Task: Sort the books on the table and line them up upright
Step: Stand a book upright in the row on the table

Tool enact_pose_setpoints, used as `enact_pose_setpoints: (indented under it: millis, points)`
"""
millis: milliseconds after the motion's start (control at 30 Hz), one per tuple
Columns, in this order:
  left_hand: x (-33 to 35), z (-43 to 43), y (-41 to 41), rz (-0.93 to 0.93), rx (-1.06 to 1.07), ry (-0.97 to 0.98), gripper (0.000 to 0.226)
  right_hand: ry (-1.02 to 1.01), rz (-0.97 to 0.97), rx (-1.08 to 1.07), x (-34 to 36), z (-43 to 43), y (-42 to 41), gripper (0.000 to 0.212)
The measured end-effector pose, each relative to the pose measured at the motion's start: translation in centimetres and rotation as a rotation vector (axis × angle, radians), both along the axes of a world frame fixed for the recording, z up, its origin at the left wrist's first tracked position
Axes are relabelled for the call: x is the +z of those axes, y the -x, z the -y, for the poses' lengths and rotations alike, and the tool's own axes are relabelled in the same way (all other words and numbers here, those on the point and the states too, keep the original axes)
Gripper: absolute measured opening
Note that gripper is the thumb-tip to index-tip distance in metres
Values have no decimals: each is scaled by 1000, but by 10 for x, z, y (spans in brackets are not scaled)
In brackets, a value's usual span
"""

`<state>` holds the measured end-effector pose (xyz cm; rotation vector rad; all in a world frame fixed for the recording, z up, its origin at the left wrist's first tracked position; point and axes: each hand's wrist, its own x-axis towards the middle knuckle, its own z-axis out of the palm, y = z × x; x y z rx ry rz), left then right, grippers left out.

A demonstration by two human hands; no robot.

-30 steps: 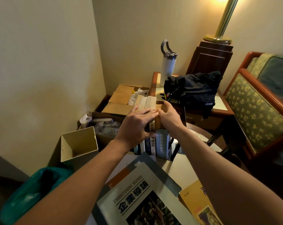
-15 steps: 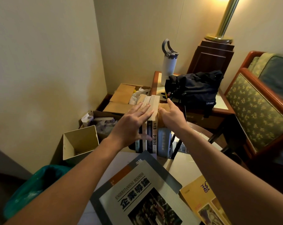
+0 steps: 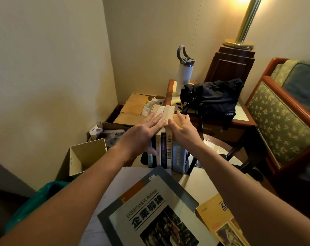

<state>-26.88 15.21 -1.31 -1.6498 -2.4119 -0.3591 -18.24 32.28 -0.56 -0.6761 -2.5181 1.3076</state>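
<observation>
Books with pale, dark and grey-blue spines [image 3: 165,150] are seen standing upright in a short row at the far edge of the pale table [image 3: 193,187], bracketed by two bare hands. On the left, the left hand [image 3: 141,137] is laid flat across the tops of the outer volumes, with its fingers straight and its thumb dropped against a spine. On the right, the right hand [image 3: 183,132] is set against the thick grey-blue end volume, with its fingers extended and unclenched. Nothing is pinched by either hand.

The row appears to be in the course of being squared. The step is best done, it is judged, with even inward pressure from both sides and the tops tapped level. That way no thin volume is left leaning or pushed off the far edge.

Two books are not yet stood up. A large grey business textbook with a photo cover [image 3: 150,210] lies flat in the foreground, and a yellow paperback [image 3: 214,219] lies just to its right.

Much is obscured. The leftmost spines are covered by the left hand, so the number of books cannot be given, and most spine lettering is too small to be read. A dark angled frame [image 3: 192,166] at the row's right end cannot be identified with certainty. Both flat books are cut off at the lower edge.
</observation>
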Motion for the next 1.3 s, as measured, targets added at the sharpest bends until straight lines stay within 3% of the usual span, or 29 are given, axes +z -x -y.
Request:
enact_pose_setpoints:
  millis: [267,467,1300]
  points:
    - [3,-3,9,48,31,32,120,71,-4,28,-6,2,1,58]
    - [-5,6,10,64,33,-98,107,103,-24,31,-7,17,3,58]
    - [-13,7,-56,-85,140,-189,74,-95,-72,58,8,18,-62,65]
